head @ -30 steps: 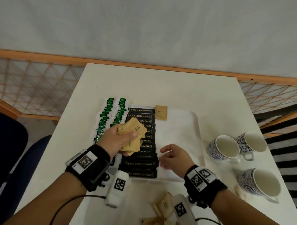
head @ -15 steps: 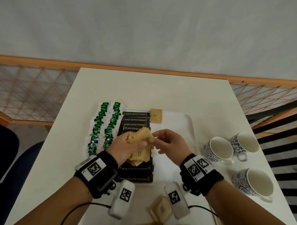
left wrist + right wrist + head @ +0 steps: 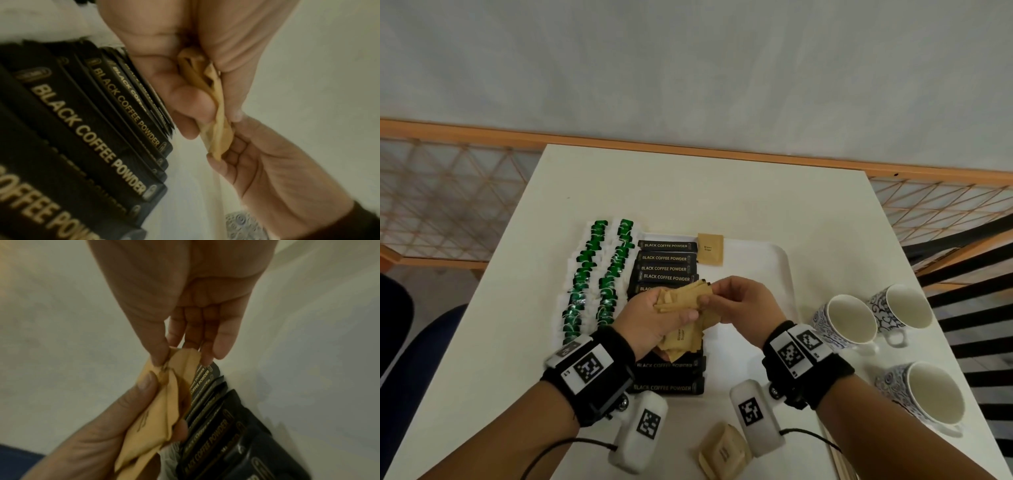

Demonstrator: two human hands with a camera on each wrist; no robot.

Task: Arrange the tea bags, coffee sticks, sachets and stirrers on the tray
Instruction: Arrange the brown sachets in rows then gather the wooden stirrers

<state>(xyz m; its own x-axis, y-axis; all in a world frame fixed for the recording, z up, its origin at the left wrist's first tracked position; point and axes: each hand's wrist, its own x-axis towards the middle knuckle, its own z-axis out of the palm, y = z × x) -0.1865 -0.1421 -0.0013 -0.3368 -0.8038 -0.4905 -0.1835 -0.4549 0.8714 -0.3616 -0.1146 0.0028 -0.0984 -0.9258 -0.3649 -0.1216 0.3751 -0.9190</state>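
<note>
**A:** What are the hands doing right now?

**B:** The left hand (image 3: 654, 318) is curled around a loose bunch of tan paper brown-sugar sachets (image 3: 683, 301), held above the white plastic tray (image 3: 767, 270) on the white bench (image 3: 705, 192). The right hand (image 3: 743, 301) pinches the corner of one sachet at the top of that bunch, thumb against fingertips (image 3: 158, 356). The two hands meet at the paper.

**B:** On the tray's left side stands a column of black coffee sticks lettered in gold (image 3: 666, 258). Left of them, two rows of white tea bags with green labels (image 3: 599, 270). One tan sachet (image 3: 710, 248) already lies at the tray's far edge, just beside the top coffee stick.

**A:** What might go wrong?

**B:** The bunch is fanned and uneven, so drawing one sachet out could drag its neighbours along and spill them over the coffee sticks below, knocking that column askew. A grip too tight could crumple or tear the thin paper. More tan sachets (image 3: 722, 448) lie loose on the bench near the person, and three blue-patterned white ceramic cups (image 3: 849, 318) stand just right of the tray, where a wide sweep of the right arm might catch them.
</note>
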